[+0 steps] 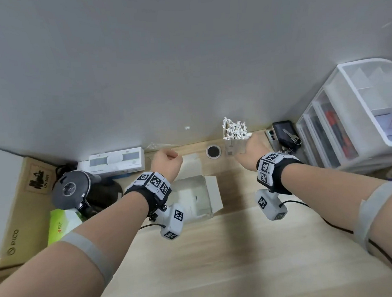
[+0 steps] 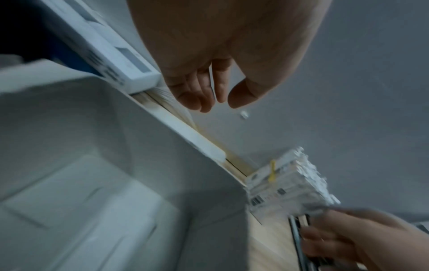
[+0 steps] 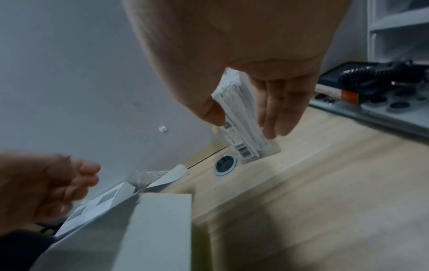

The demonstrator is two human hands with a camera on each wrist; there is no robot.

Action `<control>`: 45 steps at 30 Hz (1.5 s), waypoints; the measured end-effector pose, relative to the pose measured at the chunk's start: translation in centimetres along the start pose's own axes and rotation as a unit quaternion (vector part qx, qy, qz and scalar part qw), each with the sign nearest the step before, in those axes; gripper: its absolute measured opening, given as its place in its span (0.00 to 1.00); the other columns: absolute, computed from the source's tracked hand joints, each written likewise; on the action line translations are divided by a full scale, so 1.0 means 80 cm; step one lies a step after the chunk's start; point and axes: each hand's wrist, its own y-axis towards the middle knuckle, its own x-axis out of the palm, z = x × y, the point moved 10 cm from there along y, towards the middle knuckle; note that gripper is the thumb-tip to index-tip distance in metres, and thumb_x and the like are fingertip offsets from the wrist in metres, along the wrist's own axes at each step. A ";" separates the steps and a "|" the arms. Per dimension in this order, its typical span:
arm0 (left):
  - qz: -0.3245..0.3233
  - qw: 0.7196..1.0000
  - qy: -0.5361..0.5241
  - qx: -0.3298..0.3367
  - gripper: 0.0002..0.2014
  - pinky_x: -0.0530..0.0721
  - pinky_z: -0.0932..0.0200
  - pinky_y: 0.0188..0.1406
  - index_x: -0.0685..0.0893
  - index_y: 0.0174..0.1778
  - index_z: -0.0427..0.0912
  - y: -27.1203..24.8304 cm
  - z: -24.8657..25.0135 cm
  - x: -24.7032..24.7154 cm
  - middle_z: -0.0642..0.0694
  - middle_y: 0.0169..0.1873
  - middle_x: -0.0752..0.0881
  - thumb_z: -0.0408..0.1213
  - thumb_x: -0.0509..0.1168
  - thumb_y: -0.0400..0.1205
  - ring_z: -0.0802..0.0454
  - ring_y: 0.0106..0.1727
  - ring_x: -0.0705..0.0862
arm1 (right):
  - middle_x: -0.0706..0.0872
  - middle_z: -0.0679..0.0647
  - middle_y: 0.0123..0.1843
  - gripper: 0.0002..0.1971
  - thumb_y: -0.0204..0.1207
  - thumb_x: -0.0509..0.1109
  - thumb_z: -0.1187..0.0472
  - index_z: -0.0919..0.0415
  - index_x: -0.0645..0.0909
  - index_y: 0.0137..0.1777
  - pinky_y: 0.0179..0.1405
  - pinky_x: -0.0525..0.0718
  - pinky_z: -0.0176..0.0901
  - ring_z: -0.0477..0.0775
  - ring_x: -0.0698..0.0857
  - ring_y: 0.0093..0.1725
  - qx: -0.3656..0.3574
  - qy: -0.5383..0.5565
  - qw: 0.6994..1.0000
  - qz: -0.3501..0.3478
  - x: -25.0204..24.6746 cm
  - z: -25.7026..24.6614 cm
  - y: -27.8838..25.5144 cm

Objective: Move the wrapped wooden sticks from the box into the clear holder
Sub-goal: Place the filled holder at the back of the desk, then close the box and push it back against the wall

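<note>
The right hand [image 3: 255, 102] has its grip clamped on the clear holder [image 3: 249, 128], already packed with wrapped wooden sticks [image 1: 234, 128]. The left hand [image 2: 209, 77] hangs loose and empty above the seemingly empty box [image 1: 200, 195]. Judging so, transfer looks finished; next, let go gently.

A pale, light-grained wooden desk [image 1: 242, 248] stands against a plain grey wall [image 1: 185, 57]. The open cardboard box [image 1: 212, 194] is white inside and out. White paper-wrapped wooden sticks [image 1: 234, 128] fill the clear plastic holder [image 1: 233, 148], whose front carries a small black barcode. Both wrists wear black bands [image 1: 282, 179] with white blocks printed in black-and-white square codes. At the desk's left edge sits a lime-green packet [image 1: 59, 225] and a brown carton [image 1: 21, 205].
</note>
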 end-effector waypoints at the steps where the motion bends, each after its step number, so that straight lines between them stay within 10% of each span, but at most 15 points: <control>1: 0.010 1.000 0.005 -0.007 0.08 0.75 0.60 0.48 0.84 0.54 0.40 -0.002 -0.016 -0.015 0.46 0.45 0.84 0.32 0.67 0.80 0.44 0.52 0.84 | 0.84 0.58 0.51 0.35 0.75 0.70 0.51 0.67 0.61 0.76 0.38 0.85 0.46 0.61 0.86 0.49 0.014 0.014 1.000 0.009 0.005 0.002 -0.007; 5: 0.050 0.999 0.012 -0.019 0.10 0.78 0.58 0.50 0.85 0.55 0.37 -0.015 -0.070 -0.062 0.43 0.49 0.86 0.31 0.68 0.79 0.41 0.53 0.85 | 0.80 0.58 0.44 0.38 0.75 0.71 0.55 0.71 0.58 0.78 0.31 0.78 0.44 0.59 0.84 0.43 0.084 0.007 0.996 0.009 0.023 0.014 -0.039; 8: 0.064 0.997 0.032 -0.029 0.12 0.77 0.57 0.51 0.84 0.59 0.37 -0.030 -0.101 -0.082 0.43 0.51 0.86 0.34 0.68 0.79 0.43 0.55 0.84 | 0.81 0.58 0.38 0.16 0.75 0.70 0.56 0.70 0.75 0.54 0.26 0.77 0.40 0.55 0.80 0.32 0.081 -0.011 0.997 -0.018 0.035 0.006 -0.066; 14: 0.026 0.982 0.081 -0.168 0.21 0.82 0.51 0.56 0.82 0.56 0.34 -0.055 -0.181 -0.093 0.35 0.53 0.84 0.47 0.62 0.75 0.36 0.55 0.85 | 0.84 0.61 0.47 0.13 0.79 0.66 0.51 0.60 0.76 0.37 0.60 0.87 0.58 0.61 0.85 0.52 0.037 0.018 0.991 -0.128 0.107 -0.017 -0.112; 20: -0.073 0.978 0.010 -0.193 0.22 0.85 0.48 0.63 0.77 0.74 0.35 -0.070 -0.222 -0.058 0.34 0.61 0.83 0.35 0.67 0.83 0.36 0.60 0.84 | 0.81 0.53 0.41 0.09 0.80 0.70 0.58 0.60 0.76 0.40 0.60 0.86 0.59 0.59 0.82 0.50 0.043 0.072 0.989 -0.123 0.144 -0.020 -0.133; 24: 0.002 0.989 -0.065 -0.134 0.06 0.85 0.53 0.48 0.86 0.46 0.36 -0.072 -0.206 -0.082 0.37 0.42 0.88 0.35 0.71 0.80 0.41 0.45 0.85 | 0.84 0.52 0.38 0.13 0.73 0.77 0.53 0.61 0.79 0.44 0.37 0.80 0.43 0.54 0.84 0.40 0.000 0.038 0.998 -0.052 0.124 -0.027 -0.127; 26: 0.038 0.988 -0.100 -0.110 0.07 0.83 0.54 0.51 0.85 0.49 0.38 -0.070 -0.194 -0.096 0.42 0.40 0.85 0.38 0.70 0.82 0.43 0.46 0.84 | 0.83 0.51 0.41 0.18 0.71 0.78 0.50 0.61 0.77 0.50 0.35 0.75 0.43 0.55 0.83 0.43 -0.026 0.021 0.999 -0.015 0.105 -0.034 -0.127; 32: -0.039 0.985 -0.145 -0.080 0.09 0.80 0.54 0.39 0.85 0.39 0.41 -0.071 -0.158 -0.080 0.43 0.35 0.82 0.37 0.66 0.85 0.47 0.38 0.79 | 0.89 0.54 0.43 0.14 0.79 0.66 0.48 0.59 0.85 0.44 0.55 0.86 0.54 0.58 0.86 0.46 -0.100 0.077 0.991 -0.050 0.110 -0.073 -0.136; 36: -0.030 0.998 -0.005 -0.046 0.07 0.74 0.65 0.31 0.83 0.45 0.41 -0.074 -0.152 -0.076 0.51 0.34 0.81 0.39 0.73 0.81 0.52 0.37 0.80 | 0.80 0.53 0.36 0.10 0.81 0.65 0.58 0.62 0.81 0.42 0.38 0.77 0.44 0.57 0.79 0.39 -0.126 -0.007 0.989 -0.078 0.126 -0.079 -0.137; 40: -0.031 0.996 0.042 -0.072 0.21 0.70 0.64 0.30 0.75 0.57 0.41 -0.072 -0.162 -0.070 0.47 0.44 0.82 0.44 0.77 0.78 0.49 0.45 0.80 | 0.82 0.53 0.45 0.07 0.78 0.69 0.60 0.59 0.75 0.52 0.42 0.77 0.44 0.54 0.80 0.43 -0.125 -0.054 0.990 -0.046 0.126 -0.076 -0.126; 45: -0.051 0.993 -0.051 -0.098 0.34 0.77 0.57 0.60 0.66 0.81 0.35 -0.052 -0.163 -0.058 0.37 0.69 0.81 0.39 0.73 0.82 0.42 0.66 0.82 | 0.82 0.60 0.69 0.32 0.82 0.68 0.53 0.64 0.63 0.81 0.57 0.72 0.41 0.58 0.81 0.62 -0.061 0.035 0.995 -0.074 0.132 -0.072 -0.108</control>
